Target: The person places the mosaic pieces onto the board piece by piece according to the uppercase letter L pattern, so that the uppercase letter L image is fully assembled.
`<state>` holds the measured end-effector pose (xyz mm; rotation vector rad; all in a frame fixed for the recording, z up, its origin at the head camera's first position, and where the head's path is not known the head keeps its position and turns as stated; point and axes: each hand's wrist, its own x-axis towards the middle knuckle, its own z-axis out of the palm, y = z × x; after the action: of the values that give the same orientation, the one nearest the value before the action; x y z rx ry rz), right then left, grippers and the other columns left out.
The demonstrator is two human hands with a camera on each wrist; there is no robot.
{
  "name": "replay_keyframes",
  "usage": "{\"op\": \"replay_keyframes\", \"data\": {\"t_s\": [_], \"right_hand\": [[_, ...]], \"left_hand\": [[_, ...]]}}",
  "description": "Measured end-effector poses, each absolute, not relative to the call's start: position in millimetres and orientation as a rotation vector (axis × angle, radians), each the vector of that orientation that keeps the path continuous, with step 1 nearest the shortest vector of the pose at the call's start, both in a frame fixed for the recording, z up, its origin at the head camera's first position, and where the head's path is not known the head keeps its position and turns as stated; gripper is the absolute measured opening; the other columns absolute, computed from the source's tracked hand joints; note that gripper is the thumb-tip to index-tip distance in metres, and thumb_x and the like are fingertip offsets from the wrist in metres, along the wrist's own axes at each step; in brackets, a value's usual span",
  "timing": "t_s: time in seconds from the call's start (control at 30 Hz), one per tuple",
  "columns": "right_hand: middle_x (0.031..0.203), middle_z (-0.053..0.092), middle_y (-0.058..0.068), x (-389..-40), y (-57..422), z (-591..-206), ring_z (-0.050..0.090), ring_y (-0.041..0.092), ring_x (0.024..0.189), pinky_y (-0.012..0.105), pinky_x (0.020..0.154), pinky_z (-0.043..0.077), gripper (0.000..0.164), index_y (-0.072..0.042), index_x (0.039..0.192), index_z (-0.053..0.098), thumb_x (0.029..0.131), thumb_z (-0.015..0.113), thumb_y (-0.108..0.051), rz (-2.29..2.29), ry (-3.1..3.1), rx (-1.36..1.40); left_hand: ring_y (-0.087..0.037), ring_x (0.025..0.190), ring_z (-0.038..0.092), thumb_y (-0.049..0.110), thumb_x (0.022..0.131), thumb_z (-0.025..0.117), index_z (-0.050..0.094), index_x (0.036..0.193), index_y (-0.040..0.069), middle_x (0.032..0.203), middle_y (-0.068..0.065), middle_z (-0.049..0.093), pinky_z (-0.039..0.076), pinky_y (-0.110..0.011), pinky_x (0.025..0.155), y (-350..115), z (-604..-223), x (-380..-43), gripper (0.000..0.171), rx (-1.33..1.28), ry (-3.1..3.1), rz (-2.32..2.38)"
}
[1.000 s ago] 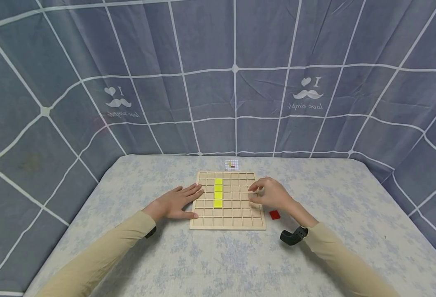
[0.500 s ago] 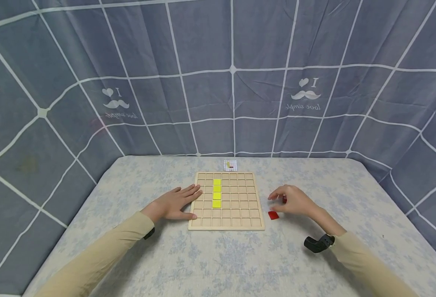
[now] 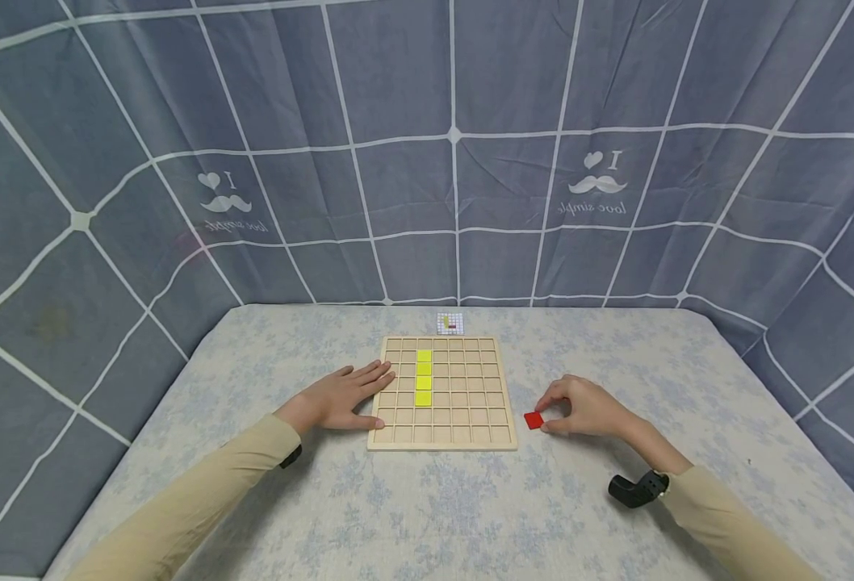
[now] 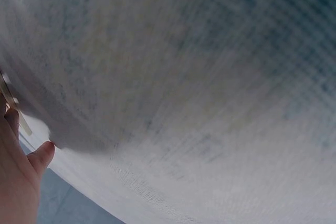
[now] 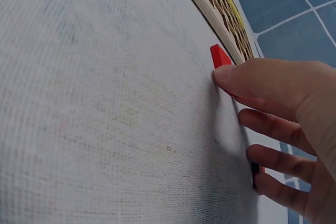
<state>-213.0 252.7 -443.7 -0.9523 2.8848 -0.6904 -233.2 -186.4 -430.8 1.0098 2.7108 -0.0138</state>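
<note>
A wooden grid board (image 3: 470, 415) lies on the table with a column of several yellow tiles (image 3: 424, 377) set in its cells. My left hand (image 3: 341, 398) rests flat at the board's left edge, fingers stretched over the rim. In the left wrist view, part of that hand (image 4: 18, 174) shows. Just right of the board, my right hand (image 3: 590, 407) pinches a red square tile (image 3: 533, 420) between thumb and index finger. In the right wrist view, the thumb presses the near side of the red tile (image 5: 219, 56). A dark, red-edged piece (image 5: 256, 176) shows behind the lower fingers.
A small pattern card (image 3: 450, 323) with a coloured grid lies behind the board. A pale floral cloth (image 3: 427, 516) covers the table. Grey-blue curtains (image 3: 398, 186) with white lines hang around the back and sides.
My right hand has moved from over the board's right edge to the right, then down onto the red tile, where thumb and index finger closed on it. The left hand stays in place.
</note>
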Motion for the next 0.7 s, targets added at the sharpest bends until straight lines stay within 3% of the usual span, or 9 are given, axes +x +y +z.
{"op": "replay_keyframes", "data": {"t_s": [0.3,0.53,0.7], "right_hand": [[0.087,0.066,-0.015,-212,250,-444,0.056,0.006,0.085,0.033,0.079,0.051,0.015,-0.026,0.085,0.073,0.072,0.081,-0.026,-0.618,2.963,-0.997],[0.084,0.064,-0.01,-214,242,-438,0.053,0.009,0.077,0.022,0.064,0.045,0.015,-0.023,0.085,0.073,0.072,0.08,-0.025,-0.635,3.038,-0.975],[0.085,0.065,-0.01,-220,232,-434,0.053,0.008,0.074,0.022,0.061,0.044,0.014,-0.023,0.085,0.073,0.072,0.079,-0.025,-0.647,3.07,-0.943]], "left_hand": [[-0.024,0.151,0.012,0.067,0.091,0.044,0.014,0.157,0.02,0.164,-0.003,0.009,0.021,-0.056,0.117,-186,-432,-233,0.087,1.001,2.711,-0.022],[-0.023,0.151,0.012,0.067,0.091,0.044,0.014,0.157,0.02,0.164,-0.003,0.009,0.023,-0.055,0.117,-186,-433,-233,0.086,1.005,2.715,-0.036],[-0.023,0.151,0.012,0.069,0.09,0.043,0.013,0.157,0.021,0.164,-0.002,0.008,0.022,-0.055,0.117,-186,-432,-233,0.087,0.993,2.713,-0.041]]}}
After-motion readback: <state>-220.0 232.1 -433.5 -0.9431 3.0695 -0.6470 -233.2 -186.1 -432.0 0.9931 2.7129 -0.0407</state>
